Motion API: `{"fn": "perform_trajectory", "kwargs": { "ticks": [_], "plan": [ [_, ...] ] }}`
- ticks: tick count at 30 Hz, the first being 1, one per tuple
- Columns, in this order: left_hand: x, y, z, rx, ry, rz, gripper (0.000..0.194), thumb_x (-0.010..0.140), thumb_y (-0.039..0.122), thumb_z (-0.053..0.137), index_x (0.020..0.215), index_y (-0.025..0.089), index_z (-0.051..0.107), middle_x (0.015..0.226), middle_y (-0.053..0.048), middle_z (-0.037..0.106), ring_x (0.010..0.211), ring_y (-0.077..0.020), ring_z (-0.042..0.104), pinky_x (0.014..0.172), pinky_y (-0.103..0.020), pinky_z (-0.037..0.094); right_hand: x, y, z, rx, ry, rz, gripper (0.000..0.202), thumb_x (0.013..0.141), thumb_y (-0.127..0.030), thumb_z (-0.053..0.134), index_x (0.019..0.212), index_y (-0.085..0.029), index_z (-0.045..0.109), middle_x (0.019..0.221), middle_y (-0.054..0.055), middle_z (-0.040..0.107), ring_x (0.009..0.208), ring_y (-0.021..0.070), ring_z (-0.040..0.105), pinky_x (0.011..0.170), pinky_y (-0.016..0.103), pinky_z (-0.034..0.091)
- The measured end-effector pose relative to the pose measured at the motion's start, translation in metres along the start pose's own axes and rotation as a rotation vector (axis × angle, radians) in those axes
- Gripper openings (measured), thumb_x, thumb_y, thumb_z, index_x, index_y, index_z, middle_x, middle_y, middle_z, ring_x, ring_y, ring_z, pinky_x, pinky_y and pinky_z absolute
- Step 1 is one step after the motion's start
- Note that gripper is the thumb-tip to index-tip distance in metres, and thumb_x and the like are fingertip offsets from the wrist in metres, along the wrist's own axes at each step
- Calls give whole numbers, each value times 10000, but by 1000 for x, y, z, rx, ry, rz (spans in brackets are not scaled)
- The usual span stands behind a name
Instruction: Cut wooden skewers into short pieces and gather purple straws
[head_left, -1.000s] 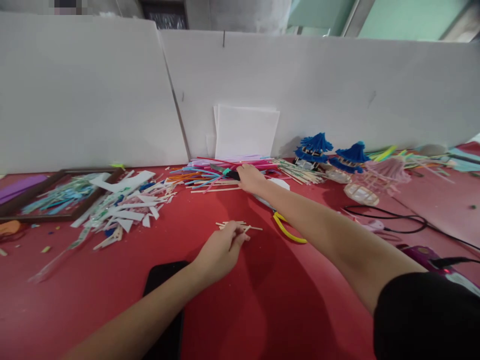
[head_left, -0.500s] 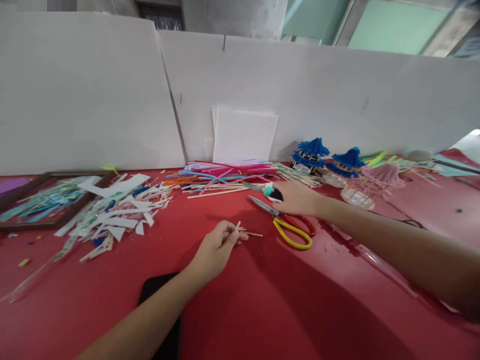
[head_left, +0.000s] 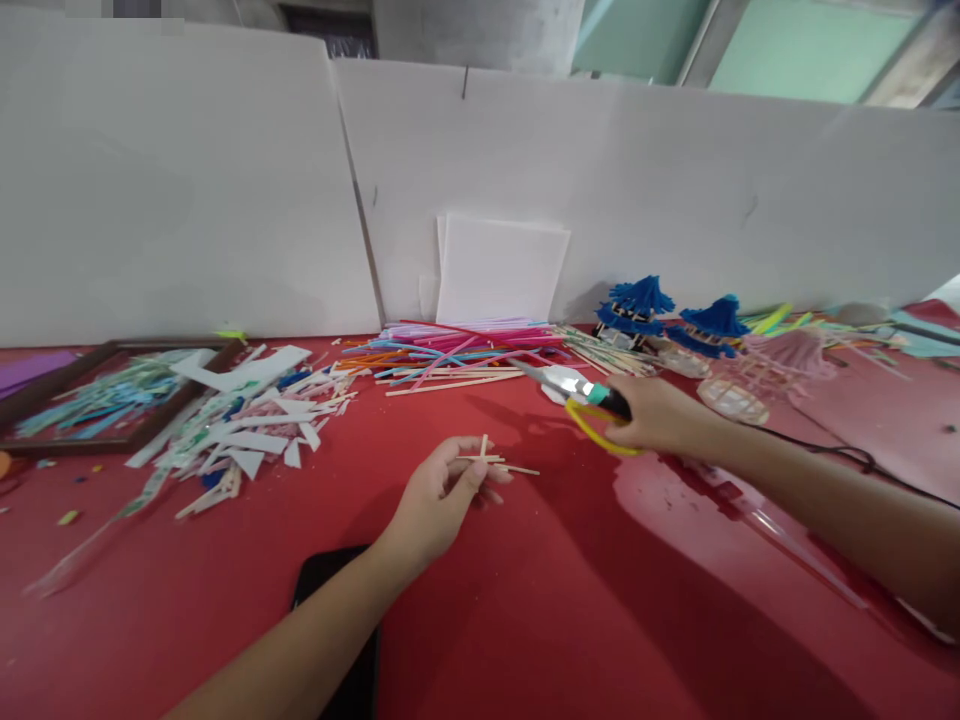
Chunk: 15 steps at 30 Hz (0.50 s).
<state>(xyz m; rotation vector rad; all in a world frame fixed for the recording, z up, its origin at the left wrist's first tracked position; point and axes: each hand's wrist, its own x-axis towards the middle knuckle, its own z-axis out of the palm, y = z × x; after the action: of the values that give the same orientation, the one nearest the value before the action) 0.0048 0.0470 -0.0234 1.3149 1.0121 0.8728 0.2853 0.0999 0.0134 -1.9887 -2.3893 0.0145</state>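
Note:
My left hand [head_left: 442, 500] pinches a few short, thin wooden sticks [head_left: 517, 469] between thumb and fingers, one of them upright. On the right, my right hand [head_left: 645, 410] is closed around a tool with a black-and-green handle [head_left: 609, 398]. A grey pointed metal blade [head_left: 544, 377] reaches forward from it, toward the stick pile. Just under the tool shows the yellow handle loop of the scissors [head_left: 600, 432]; their other handle is hidden, and whether my fingers grip them too is unclear. A small white piece [head_left: 559, 390] lies behind the blade.
Coloured sticks [head_left: 457, 350] lie against the white board [head_left: 637, 180]. White paper scraps [head_left: 262, 435] and a brown frame [head_left: 150, 430] are left. Blue-roofed models [head_left: 637, 305] and a pink-roofed model [head_left: 787, 365] stand right. A black phone-like slab [head_left: 330, 570] sits under my left forearm.
My right hand has drawn back to the right with the black-and-green tool. The yellow scissors loop has shifted upward beneath it. My left hand keeps the sticks, its fingers slightly more spread.

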Motion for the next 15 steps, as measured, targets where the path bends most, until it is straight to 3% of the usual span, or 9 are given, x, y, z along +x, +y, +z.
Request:
{"fn": "perform_trajectory", "kwargs": {
  "ticks": [3, 7, 11, 15],
  "plan": [
    [1, 0, 0, -41, 11, 38, 210, 840, 355, 493, 941, 170, 486, 927, -91, 675, 657, -133, 622, 635, -286, 472, 24, 15, -7, -79, 56, 80, 253, 639, -360, 558, 828, -191, 554, 750, 68, 638, 658, 207, 588, 534, 262, 368],
    [3, -1, -3, -80, 40, 35, 221, 830, 385, 503, 879, 175, 452, 862, -74, 669, 580, -115, 588, 585, -275, 459, 60, 33, 3, -99, 10, 237, 436, 657, -375, 561, 1029, -147, 562, 874, 124, 660, 747, 258, 622, 568, 283, 398],
    [3, -4, -6, -69, 55, 32, 225, 842, 394, 485, 877, 175, 451, 844, -67, 674, 563, -108, 579, 571, -263, 442, 85, 50, 24, -93, -13, 279, 452, 642, -326, 586, 1036, -104, 583, 935, 169, 653, 815, 286, 626, 616, 303, 430],
    [4, -4, -6, -58, 57, 36, 215, 854, 388, 470, 882, 176, 457, 854, -67, 677, 588, -111, 588, 584, -260, 435, 94, 65, 36, -63, -19, 258, 381, 642, -299, 604, 969, -107, 624, 904, 164, 658, 811, 278, 627, 635, 303, 440]
  ]
}}
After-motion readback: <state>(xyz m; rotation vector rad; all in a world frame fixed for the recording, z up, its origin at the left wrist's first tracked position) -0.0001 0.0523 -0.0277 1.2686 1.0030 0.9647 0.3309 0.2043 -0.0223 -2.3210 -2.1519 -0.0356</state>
